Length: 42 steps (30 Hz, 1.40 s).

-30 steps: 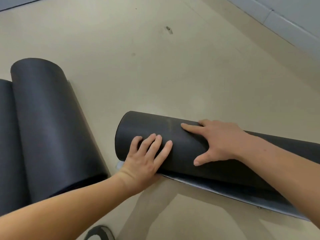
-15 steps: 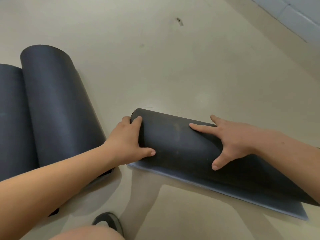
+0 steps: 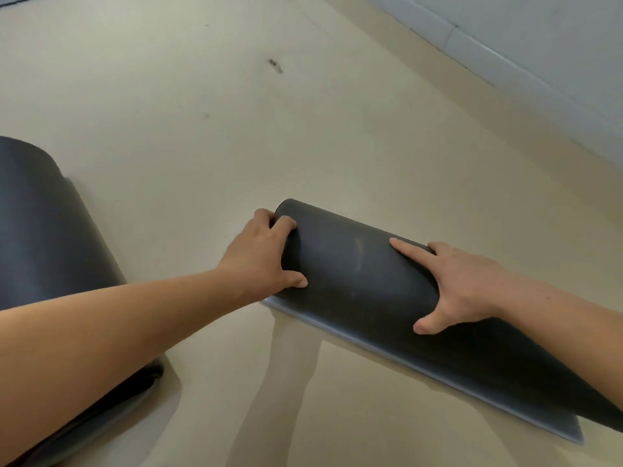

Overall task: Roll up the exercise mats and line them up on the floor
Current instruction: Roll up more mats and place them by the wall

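A dark grey exercise mat (image 3: 357, 271) lies rolled on the beige floor, running from the centre toward the lower right, with a narrow flat strip of its tail showing along its near side. My left hand (image 3: 266, 254) grips the roll's left end, fingers curled over the rim and thumb on the near side. My right hand (image 3: 451, 284) presses flat on top of the roll, fingers spread and straight. Another rolled dark mat (image 3: 47, 257) lies at the left, partly behind my left forearm.
Bare beige floor (image 3: 236, 129) stretches ahead and to the left. A pale skirting strip and grey wall (image 3: 539, 45) run diagonally across the upper right. A small dark mark (image 3: 275, 66) is on the floor ahead.
My left hand moved from the top of the roll to grip its left end. The view has shifted, so the left rolls sit further toward the edge and only one shows.
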{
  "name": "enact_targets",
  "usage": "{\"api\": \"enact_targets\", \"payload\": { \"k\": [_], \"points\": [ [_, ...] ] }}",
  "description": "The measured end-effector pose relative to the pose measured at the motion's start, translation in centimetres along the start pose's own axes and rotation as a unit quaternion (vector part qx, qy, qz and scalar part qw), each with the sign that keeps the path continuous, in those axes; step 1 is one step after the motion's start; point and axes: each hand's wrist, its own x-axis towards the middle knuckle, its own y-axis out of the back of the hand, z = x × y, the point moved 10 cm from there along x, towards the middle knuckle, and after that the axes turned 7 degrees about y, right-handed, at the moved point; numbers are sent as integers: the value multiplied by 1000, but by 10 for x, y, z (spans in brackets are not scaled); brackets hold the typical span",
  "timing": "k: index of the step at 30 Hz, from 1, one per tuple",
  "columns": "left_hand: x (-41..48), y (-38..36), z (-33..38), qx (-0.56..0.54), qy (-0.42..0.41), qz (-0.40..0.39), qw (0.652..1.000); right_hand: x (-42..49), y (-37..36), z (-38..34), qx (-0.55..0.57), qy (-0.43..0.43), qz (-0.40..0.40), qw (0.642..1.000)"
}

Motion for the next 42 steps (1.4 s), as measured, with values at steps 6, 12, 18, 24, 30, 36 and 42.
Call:
{"api": "enact_targets", "payload": {
  "k": [6,12,18,24,30,36,42],
  "points": [
    [44,-34,147,133,-115,-16,984,-54,-19,101,-7,-173,4,985],
    [63,-77,264,169,-166,-5,972,-104,-51,183,21,-273,67,960],
    [37,-113,325,219,-235,37,946,-149,-73,234,33,-304,134,943],
    [-9,-167,386,299,-326,34,896,-189,-91,266,34,-312,140,939],
    [3,-178,425,319,-321,68,889,-242,-131,302,-2,-338,143,930],
    [-10,-217,520,315,-356,73,876,-293,-159,376,-8,-380,168,910],
    [-13,-257,622,307,-395,94,861,-338,-194,465,23,-453,191,871]
  ]
}}
